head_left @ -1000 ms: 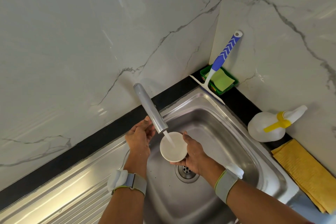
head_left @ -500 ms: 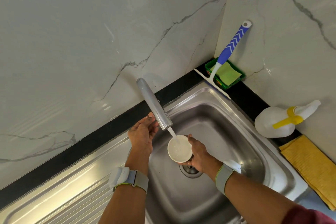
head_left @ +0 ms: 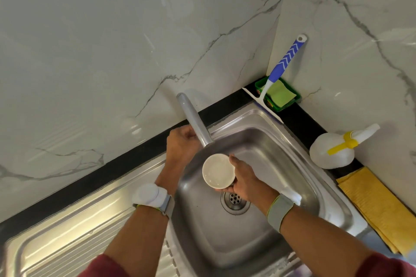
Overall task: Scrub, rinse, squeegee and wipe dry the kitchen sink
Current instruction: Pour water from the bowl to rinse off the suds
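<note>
A steel sink (head_left: 265, 243) fills the lower middle of the frame. Its drain (head_left: 235, 198) sits in the bottom of the bowl, with a ribbed draining board (head_left: 74, 231) to the lower left.

The right hand (head_left: 244, 177) is over the sink, just above the drain. It holds a small white bowl (head_left: 218, 171), with fingers curled under it and the thumb along its right rim. The bowl faces up and looks shiny and wet inside.

The left hand (head_left: 181, 145) is in the middle of the frame, at the back edge of the sink. Its fingers are curled in beside the silver tap (head_left: 195, 120), but the tap hides what they are holding. No water can be seen coming out of the spout. The spout end is just above and left of the bowl.

Both wrists wear grey bands.

In the upper right corner of the counter, a squeegee (head_left: 278, 74) with a blue and white handle leans on the marble wall (head_left: 90, 51). Its blade rests on the sink's edge. Behind it is a green tray (head_left: 290, 102) with a light green sponge (head_left: 281, 93) inside. Further right, a white spray bottle (head_left: 333, 153) with a yellow trigger lies on its side on the black counter (head_left: 299, 119). A folded yellow cloth (head_left: 378, 204) lies just below the bottle, at the right edge.
</note>
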A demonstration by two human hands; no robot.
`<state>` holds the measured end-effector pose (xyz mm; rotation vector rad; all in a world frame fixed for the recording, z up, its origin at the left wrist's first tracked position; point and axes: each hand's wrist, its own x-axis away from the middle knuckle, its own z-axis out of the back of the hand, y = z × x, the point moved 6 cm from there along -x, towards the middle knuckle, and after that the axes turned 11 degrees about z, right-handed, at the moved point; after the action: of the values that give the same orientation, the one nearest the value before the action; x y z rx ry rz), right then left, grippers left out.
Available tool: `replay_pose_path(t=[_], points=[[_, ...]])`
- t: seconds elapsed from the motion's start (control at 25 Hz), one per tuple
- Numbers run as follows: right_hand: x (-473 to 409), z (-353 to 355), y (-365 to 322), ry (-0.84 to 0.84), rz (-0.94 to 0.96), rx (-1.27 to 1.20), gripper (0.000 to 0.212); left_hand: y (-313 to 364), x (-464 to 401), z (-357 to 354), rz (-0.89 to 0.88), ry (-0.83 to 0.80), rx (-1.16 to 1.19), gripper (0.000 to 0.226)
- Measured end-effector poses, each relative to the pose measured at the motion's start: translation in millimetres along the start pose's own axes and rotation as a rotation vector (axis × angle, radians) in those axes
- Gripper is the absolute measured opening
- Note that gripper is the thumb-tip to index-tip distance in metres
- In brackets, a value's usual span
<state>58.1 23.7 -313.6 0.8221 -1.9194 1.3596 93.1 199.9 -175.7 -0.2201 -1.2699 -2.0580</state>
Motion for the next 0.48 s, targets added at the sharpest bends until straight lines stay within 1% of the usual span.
replay_pose_path(t=[0.04, 0.12, 0.16, 0.2, 0.28, 0.32, 0.36, 0.4, 0.48], points=[[9, -3, -9, -0.012, 0.033, 0.028, 0.04, -5, 7, 0, -0.034, -0.07, -0.092, 0.048], [32, -7, -18, -0.056, 0.063, 0.104, 0.046, -31, 31, -1, -0.042, -0.215, -0.222, 0.101], [51, -6, -12, -0.088, 0.055, 0.155, 0.049, -53, 51, -2, -0.043, -0.244, -0.285, 0.116], [67, -6, -11, -0.112, 0.058, 0.18, 0.049, -71, 67, -3, -0.064, -0.251, -0.309, 0.122], [98, 0, 1, -0.135, 0.067, 0.188, 0.038, -112, 98, -3, -0.072, -0.242, -0.244, 0.122], [110, 4, 5, -0.141, 0.076, 0.168, 0.031, -130, 112, 1, -0.074, -0.226, -0.185, 0.118], [123, 7, 11, -0.139, 0.082, 0.153, 0.027, -149, 129, 9, -0.073, -0.198, -0.131, 0.108], [135, 9, 19, -0.143, 0.083, 0.154, 0.026, -171, 146, 22, -0.078, -0.146, -0.094, 0.094], [155, 11, 48, -0.151, 0.075, 0.177, 0.027, -227, 185, 63, -0.091, 0.001, -0.123, 0.067]])
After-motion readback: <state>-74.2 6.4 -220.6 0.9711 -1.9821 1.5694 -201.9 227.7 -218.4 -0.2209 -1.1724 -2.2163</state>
